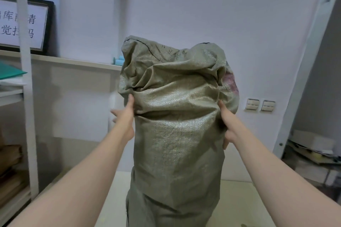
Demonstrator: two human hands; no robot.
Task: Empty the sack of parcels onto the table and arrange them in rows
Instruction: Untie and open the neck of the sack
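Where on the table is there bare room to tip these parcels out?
Bare tabletop shows on both sides of the sack: a strip between it and the left forearm, and a wider patch between it and the right forearm. The middle is taken by the sack itself.

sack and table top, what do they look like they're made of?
Sack: woven plastic, probably polypropylene. It is grey-green with a slight sheen; a fine grid weave shows and the stiff creases glint in the light.
Table: smooth, pale cream, matte top with no grain showing. It could be laminate or painted board; the look leaves it open.
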